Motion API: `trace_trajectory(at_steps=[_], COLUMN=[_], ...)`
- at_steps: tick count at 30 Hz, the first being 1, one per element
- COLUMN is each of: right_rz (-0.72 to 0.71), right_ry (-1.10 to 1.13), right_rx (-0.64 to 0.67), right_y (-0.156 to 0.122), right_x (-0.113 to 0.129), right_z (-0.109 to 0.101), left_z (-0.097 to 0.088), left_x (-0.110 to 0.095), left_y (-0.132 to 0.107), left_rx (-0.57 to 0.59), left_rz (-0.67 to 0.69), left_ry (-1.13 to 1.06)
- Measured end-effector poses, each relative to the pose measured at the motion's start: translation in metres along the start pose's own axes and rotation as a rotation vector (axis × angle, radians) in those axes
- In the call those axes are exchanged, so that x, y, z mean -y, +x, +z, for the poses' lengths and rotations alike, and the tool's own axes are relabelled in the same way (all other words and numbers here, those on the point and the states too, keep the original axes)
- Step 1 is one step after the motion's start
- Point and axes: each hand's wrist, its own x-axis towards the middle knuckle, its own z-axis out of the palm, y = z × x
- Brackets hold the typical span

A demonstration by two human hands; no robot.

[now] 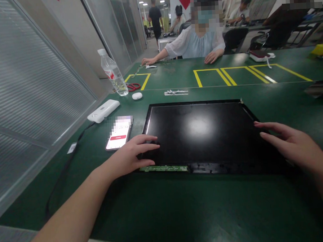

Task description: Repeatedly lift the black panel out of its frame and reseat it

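Note:
A black display panel (205, 133) lies flat on the green table in front of me, with a bright reflection in its middle. Along its near edge, on the left, runs a narrow green circuit board (166, 168). My left hand (134, 153) rests over the panel's left side, fingers spread and stretched out. On the opposite side, my right hand (289, 139) is at the panel's right edge, with thumb and fingers apart. Neither hand is closed round anything. Whether the fingertips press on the panel or hover over it, I cannot tell.
Left of the panel lie a lit phone (120, 132), a white power bank (104, 110) with a black strap, and a small white case (137, 96). A water bottle (112, 73) stands near red-handled scissors (134, 87). White strips (176, 92) lie behind the panel. Another person (197, 39) sits opposite.

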Motion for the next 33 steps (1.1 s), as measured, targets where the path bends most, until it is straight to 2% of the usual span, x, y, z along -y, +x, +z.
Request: trace_trajectory(at_steps=[5,8,20,27,33], right_rz=[-0.104,-0.116,-0.137,-0.143,-0.123], right_ry=[-0.104,-0.108,-0.089,-0.088,-0.103], right_rx=[0.129,0.163,0.215,0.204,0.218], right_y=[0.004,0.005,0.01,0.009,0.011], right_x=[-0.007,-0.008,-0.018,-0.014,-0.017], right_z=[0.004,0.006,0.004,0.003,0.004], left_z=[-0.001,-0.001,-0.003,-0.002,-0.002], left_x=[0.001,-0.003,-0.013,-0.015,-0.016], left_y=[0.0,0.001,0.006,0.007,0.008], left_rx=[-0.002,0.009,0.0,-0.017,-0.009], left_rz=[0.04,0.05,0.11,0.158,0.139], left_ry=[0.004,-0.007,-0.008,0.035,0.052])
